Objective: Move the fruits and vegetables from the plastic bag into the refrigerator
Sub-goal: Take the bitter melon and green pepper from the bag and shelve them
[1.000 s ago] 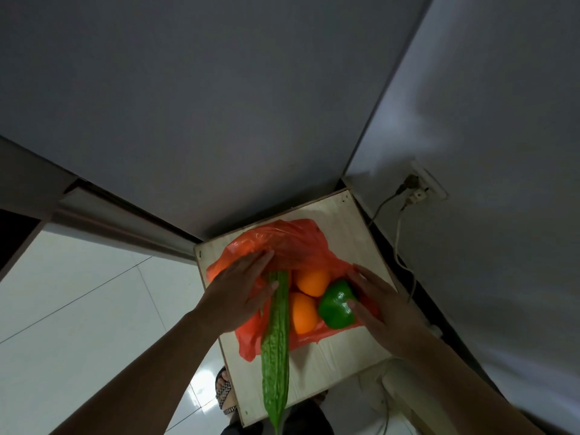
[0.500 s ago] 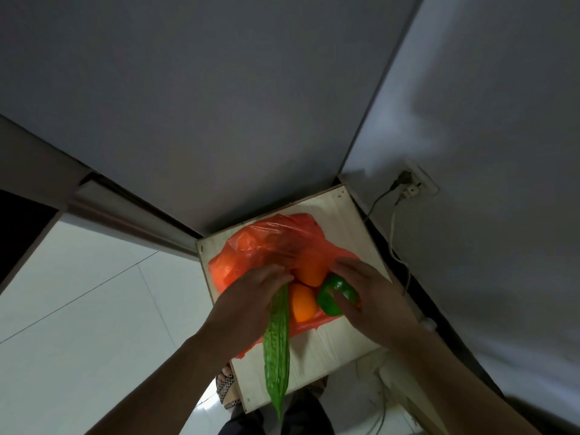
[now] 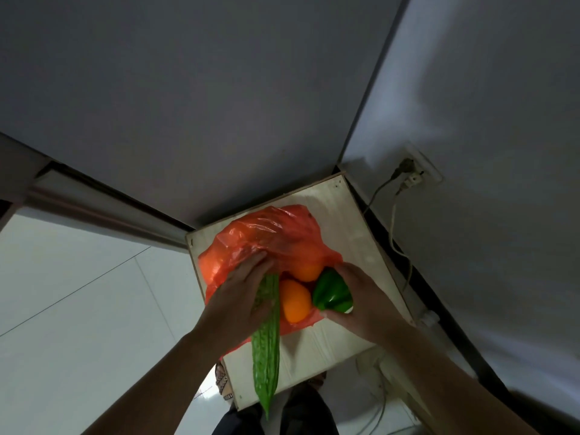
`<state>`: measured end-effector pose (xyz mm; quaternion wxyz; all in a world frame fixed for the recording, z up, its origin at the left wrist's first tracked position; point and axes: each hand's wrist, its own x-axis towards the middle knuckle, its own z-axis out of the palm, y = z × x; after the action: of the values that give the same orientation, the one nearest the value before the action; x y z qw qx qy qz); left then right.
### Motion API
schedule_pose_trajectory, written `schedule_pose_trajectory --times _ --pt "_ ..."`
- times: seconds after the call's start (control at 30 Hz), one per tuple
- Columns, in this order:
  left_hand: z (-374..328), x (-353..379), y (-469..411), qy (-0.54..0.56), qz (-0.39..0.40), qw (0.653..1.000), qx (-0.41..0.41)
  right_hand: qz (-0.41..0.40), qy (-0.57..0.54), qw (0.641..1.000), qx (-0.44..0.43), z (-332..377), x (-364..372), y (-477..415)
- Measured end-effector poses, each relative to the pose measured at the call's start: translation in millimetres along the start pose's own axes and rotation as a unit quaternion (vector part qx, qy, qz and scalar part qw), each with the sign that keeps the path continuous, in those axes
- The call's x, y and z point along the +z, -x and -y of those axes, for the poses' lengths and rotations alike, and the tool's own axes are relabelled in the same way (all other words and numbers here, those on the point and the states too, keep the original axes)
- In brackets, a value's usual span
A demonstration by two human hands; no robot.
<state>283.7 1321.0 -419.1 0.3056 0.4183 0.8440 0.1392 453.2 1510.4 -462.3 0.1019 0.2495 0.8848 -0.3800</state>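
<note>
An orange-red plastic bag (image 3: 266, 233) lies open on a small pale wooden table (image 3: 332, 343). A long bumpy green bitter gourd (image 3: 266, 350) sticks out of it toward me, and my left hand (image 3: 238, 299) is closed around its upper part. Two oranges sit in the bag's mouth, one (image 3: 295, 302) near me and one (image 3: 309, 268) farther in. My right hand (image 3: 364, 302) grips a green bell pepper (image 3: 332, 293) at the bag's right edge. The refrigerator's inside is not in view.
Grey flat panels (image 3: 219, 105) rise behind the table, with a corner seam at the right. A wall socket (image 3: 414, 174) with plugs and hanging cords is on the right wall. White tiled floor (image 3: 78, 309) spreads to the left. A sandalled foot (image 3: 224, 384) shows below the table.
My left hand has slid from the bag onto the bitter gourd and closed around it. My right hand has wrapped the green pepper and tilted it up. The camera has moved closer.
</note>
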Motion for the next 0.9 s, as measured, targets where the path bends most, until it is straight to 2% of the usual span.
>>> schedule_pose_trajectory --times 0.07,0.17,0.37,0.5,0.63,0.73,0.9 --pt "0.6 -2.3 0.5 0.015 -0.003 1.0 -0.009 -0.014 0.026 1.0 -0.002 3.5 5.3 1.9" --pt "-5.0 -2.2 2.3 0.036 -0.011 0.999 -0.026 -0.079 0.067 0.994 -0.029 3.3 6.6 9.6" --pt "-15.7 -1.7 6.4 0.074 -0.058 0.994 -0.054 -0.153 0.029 0.988 0.01 3.4 2.7 24.3" --pt "-14.8 0.4 13.1 0.067 -0.06 0.992 -0.085 -0.159 -0.009 0.986 0.051 8.9 13.1 29.3" --pt "-9.5 1.3 23.1 0.062 -0.065 0.993 -0.083 -0.172 -0.019 0.982 0.08 21.3 20.0 31.6" --pt "-2.5 -2.4 29.0 0.058 -0.076 0.993 -0.074 -0.182 -0.032 0.982 0.048 39.0 25.3 32.7" --pt "7.6 -16.0 44.7 0.048 -0.11 0.992 -0.042 -0.142 -0.057 0.988 0.013 69.6 37.4 32.7"
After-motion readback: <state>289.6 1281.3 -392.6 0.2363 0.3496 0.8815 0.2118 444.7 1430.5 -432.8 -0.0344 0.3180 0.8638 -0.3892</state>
